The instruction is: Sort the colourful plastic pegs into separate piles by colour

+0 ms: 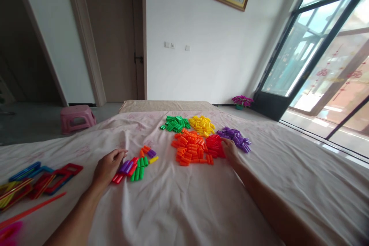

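Observation:
My left hand (108, 167) rests on the cloth at the left edge of a small mixed group of short plastic tubes. Its fingers are curled together, and whatever they hold, if anything, is hidden. Green tubes (139, 169), purple tubes (126, 167), red ones and a yellow tube (153, 159) lie beside it. My right hand (230, 150) reaches to the right side of a pile of red tubes (213, 145), its fingers closed against them at a red tube; the fingertips are partly hidden. An orange pile (188, 148) adjoins the red one.
Behind lie piles of green tubes (175, 123) and yellow tubes (202, 125), with purple tubes (235, 137) to the right. Coloured frame-shaped pieces (62, 178) and an orange stick (34, 209) lie at left. A wrinkled cloth (184, 207) covers the surface. A pink stool (77, 117) stands beyond.

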Motion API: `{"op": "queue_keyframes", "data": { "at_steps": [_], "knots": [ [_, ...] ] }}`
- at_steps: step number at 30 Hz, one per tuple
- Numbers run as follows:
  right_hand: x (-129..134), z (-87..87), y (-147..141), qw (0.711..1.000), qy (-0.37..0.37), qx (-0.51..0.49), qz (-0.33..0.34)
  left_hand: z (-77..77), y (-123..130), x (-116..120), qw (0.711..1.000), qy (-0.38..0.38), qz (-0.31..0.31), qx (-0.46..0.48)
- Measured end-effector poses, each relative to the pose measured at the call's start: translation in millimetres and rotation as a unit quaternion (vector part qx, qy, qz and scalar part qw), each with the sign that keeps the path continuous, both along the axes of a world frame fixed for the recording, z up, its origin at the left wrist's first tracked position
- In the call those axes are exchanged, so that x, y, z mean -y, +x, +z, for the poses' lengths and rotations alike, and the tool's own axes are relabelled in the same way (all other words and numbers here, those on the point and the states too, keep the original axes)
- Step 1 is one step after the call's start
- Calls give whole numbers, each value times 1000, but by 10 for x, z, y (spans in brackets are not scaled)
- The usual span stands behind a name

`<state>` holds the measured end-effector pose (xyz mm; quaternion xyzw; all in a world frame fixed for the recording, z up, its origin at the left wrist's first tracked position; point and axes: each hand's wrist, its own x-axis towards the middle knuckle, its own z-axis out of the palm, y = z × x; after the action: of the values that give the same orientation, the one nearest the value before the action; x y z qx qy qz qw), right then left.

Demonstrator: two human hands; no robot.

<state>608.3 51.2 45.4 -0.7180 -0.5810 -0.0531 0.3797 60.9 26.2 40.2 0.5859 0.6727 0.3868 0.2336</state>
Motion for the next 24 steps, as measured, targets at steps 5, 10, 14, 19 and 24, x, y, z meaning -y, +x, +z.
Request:
{"op": "queue_keyframes", "data": {
  "at_steps": [5,10,14,19,24],
  "knots": [
    [143,293,-610,985,113,4,131,19,13,13,1000,-1,-2,6],
    [321,435,-1629,942,38,8,334,18,14,11,1000,-2,4,3],
    [430,428,-2373,918,-58,81,384,-14,0,-6,1000,10,0,2],
    [385,419,-2951,920,-102,178,335,-38,-8,-13,1000,20,-7,7],
    [154,327,-3171,926,-138,221,274,-8,0,5,1000,13,-7,1]
  ]
}}
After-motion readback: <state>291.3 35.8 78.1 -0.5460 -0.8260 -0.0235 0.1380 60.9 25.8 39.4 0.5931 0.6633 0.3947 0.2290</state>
